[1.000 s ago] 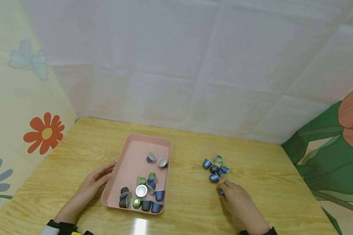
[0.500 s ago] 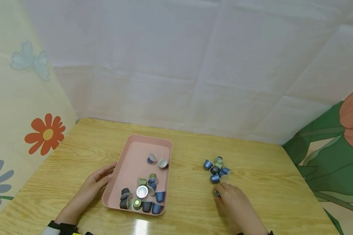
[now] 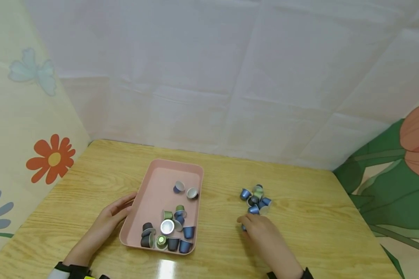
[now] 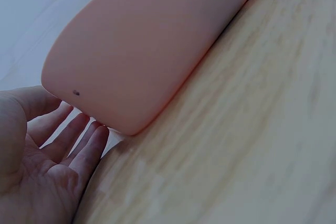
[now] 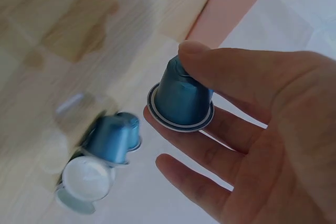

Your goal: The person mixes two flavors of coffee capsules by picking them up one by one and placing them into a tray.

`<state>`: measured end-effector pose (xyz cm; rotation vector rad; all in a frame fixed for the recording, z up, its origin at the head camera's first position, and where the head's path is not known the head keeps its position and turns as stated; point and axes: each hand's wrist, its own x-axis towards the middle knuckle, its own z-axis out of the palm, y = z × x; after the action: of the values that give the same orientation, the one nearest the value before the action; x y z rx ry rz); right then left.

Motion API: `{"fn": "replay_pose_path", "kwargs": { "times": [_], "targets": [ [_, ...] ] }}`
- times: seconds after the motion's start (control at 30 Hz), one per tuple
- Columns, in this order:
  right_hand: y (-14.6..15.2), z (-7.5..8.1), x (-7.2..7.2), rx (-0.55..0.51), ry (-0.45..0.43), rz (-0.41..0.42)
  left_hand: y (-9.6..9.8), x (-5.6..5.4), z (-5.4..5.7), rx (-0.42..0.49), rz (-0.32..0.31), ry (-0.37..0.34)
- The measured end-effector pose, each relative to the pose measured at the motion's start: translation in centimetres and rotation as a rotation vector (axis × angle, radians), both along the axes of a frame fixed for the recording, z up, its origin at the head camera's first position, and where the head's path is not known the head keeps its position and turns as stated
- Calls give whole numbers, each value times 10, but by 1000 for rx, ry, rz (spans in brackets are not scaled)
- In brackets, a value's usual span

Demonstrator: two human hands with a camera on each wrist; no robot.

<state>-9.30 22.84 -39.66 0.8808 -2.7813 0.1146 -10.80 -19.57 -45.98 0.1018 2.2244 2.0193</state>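
While the person's left hand [image 3: 108,219], fingers relaxed and slightly bent, touches, at its right, the pink tray [image 3: 153,193] where assorted capsules [image 3: 167,227] lie, the right hand [image 3: 265,235] pinches a blue capsule [image 5: 181,98] between thumb and fingers, a small pile of capsules [image 3: 254,200] just beyond that hand.

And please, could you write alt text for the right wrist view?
The right hand pinches a blue capsule; behind it, other capsules lie on the wooden table, and part of a pink tray shows at the top.
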Motion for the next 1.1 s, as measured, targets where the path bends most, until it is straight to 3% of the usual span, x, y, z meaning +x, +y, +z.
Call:
{"fn": "replay_pose_path", "kwargs": {
  "times": [0.3, 0.67, 1.1],
  "targets": [
    [-20, 9, -5, 4, -28, 17, 0, -1, 1, -15, 10, -13],
    [-45, 15, -13, -5, 27, 91, 0, 0, 0, -5, -3, 16],
    [-75, 26, -20, -2, -50, 70, 0, 0, 1, -17, 8, -2]
  ]
}}
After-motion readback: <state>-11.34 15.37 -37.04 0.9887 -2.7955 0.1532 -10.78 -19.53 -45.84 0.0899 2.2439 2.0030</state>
